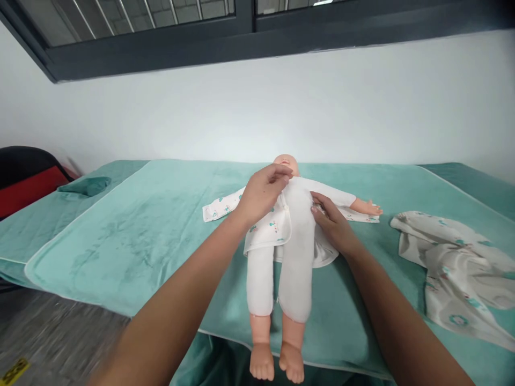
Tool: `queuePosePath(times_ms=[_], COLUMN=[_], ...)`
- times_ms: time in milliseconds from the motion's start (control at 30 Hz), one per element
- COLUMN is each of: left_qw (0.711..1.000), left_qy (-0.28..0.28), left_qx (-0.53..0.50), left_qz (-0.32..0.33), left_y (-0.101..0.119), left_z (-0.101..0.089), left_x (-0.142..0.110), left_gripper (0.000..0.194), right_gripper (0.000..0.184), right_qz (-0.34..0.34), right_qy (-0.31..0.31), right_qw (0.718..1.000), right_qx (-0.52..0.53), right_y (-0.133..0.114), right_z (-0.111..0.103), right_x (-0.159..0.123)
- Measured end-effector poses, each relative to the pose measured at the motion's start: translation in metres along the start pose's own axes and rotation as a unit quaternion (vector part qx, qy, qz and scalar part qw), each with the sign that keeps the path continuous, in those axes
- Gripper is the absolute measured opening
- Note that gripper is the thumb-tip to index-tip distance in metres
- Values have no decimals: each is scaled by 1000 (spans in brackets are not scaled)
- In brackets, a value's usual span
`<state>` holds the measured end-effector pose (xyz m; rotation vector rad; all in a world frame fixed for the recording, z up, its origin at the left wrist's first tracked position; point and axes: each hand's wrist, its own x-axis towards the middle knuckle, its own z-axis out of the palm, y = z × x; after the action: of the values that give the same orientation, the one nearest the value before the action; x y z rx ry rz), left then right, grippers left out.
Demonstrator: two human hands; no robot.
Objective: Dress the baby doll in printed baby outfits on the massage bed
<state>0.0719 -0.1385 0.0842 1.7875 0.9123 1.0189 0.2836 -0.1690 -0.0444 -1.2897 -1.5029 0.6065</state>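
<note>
A baby doll (296, 268) lies on its back, feet towards me, with a white cloth body and legs. An open baby shirt (270, 228) with a small print is under and partly over it. One sleeve covers the doll's arm on the left; the bare-handed arm on the right lies over the other sleeve. My left hand (264, 192) is closed at the shirt's upper front edge, near the doll's neck. At the doll's right-hand side, my right hand (333, 221) has its thumb and fingers closed on the shirt, though the pinched part is mostly hidden.
A crumpled printed baby garment (462, 268) lies to the right on the green padded cover (120, 236). Behind are a white wall (257, 118) and a dark window frame (161, 51). A red and black chair (32, 179) stands at the left.
</note>
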Motion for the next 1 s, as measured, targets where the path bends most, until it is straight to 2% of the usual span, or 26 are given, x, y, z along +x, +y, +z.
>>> queuePosePath(times_ms=[67,167,267,367,467,533,600,667,733,800,900,1000], left_qw=[998,994,978,938,895,876,870,877,890,899,907,918], left_qy=[17,-31,-134,-256,-315,-320,-310,-290,-267,-250,-235,-225], left_qx=[52,95,148,227,312,356,373,363,345,337,331,312], left_qz=[15,49,66,57,41,56,93,124,132,127,114,99], left_y=[-17,-33,-29,-18,-14,-16,-21,-24,-25,-25,-24,-25], left_z=[8,25,44,60,70,73,71,66,59,51,38,28], left_x=[19,51,81,101,110,111,109,107,106,107,109,112], left_gripper=[22,26,34,48,58,55,46,43,46,50,52,54], right_gripper=[53,55,55,52,52,53,52,49,44,29,15,15], right_qz=[-9,-20,-12,-15,-21,-30,-51,-42,2,34,39,114], right_qy=[-5,-23,-34,-50,-68,-58,-28,15,51,64,61,148], right_qw=[1000,999,999,998,997,996,991,982,971,962,966,973], right_qx=[2,16,28,31,-6,-55,-118,-186,-235,-262,-250,-132], right_y=[2,2,0,-2,-3,-3,-1,4,9,14,14,6], right_z=[0,-2,-4,-7,-7,-4,-2,-1,-3,-6,-11,-15], right_x=[1,1,0,-1,0,1,2,4,6,7,8,8])
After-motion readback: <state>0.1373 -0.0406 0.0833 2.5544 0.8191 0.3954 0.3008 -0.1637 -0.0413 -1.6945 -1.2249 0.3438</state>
